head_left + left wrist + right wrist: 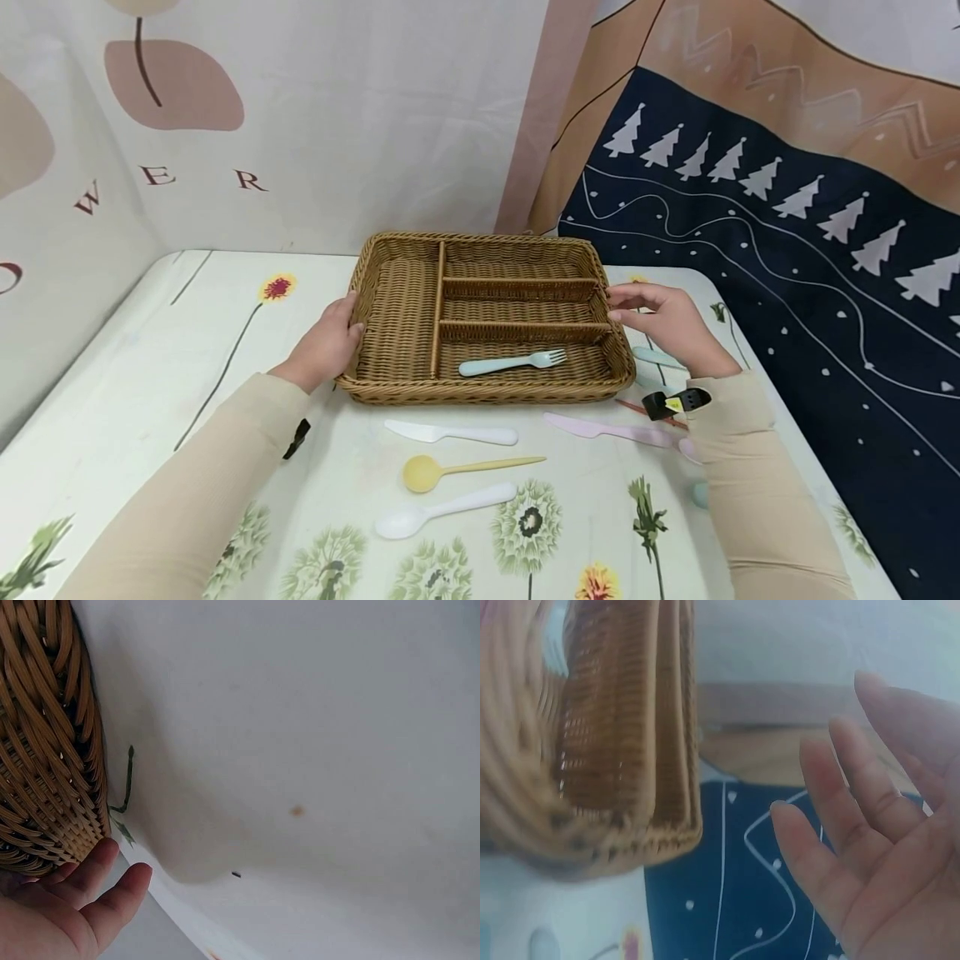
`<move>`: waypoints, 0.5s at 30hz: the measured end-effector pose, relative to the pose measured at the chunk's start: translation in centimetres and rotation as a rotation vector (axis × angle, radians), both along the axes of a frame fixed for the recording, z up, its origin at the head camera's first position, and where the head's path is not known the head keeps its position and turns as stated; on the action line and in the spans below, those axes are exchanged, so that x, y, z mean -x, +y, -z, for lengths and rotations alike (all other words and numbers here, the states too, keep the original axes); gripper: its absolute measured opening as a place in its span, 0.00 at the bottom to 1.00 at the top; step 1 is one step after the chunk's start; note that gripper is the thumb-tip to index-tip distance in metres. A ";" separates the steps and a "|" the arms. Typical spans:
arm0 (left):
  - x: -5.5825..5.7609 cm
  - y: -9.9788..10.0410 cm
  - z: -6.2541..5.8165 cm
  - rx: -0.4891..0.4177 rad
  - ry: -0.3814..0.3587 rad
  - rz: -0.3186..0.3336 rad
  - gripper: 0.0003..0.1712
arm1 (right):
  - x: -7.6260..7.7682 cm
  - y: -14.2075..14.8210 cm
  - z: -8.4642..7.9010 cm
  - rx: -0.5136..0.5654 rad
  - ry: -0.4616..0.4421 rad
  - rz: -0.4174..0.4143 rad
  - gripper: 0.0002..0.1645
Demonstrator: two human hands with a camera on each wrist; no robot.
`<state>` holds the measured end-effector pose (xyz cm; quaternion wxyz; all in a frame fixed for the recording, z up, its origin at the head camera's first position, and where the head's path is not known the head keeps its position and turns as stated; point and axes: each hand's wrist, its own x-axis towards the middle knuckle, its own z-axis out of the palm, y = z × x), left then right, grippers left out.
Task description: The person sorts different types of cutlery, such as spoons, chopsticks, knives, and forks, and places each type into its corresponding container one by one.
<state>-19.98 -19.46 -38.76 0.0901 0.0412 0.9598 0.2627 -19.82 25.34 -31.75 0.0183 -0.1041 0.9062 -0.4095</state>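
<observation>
The left hand [321, 343] touches the left wall of the basket [487, 393] with relaxed fingers; the right hand [671, 327] — fingers loosely spread, gripping nothing — is just beside its right wall. Between them, the basket's front compartment holds a fork [510, 364]; before the basket lie a white knife [450, 432], yellow spoon [422, 473] and white spoon [442, 510].

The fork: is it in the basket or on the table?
In. The head view shows the fork lying in the basket, in its near right compartment.
</observation>
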 end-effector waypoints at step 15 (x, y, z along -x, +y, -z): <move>0.0 0.0 0.2 0.002 -0.003 -0.004 0.35 | 0.5 4.2 1.5 -0.031 -0.052 0.093 0.26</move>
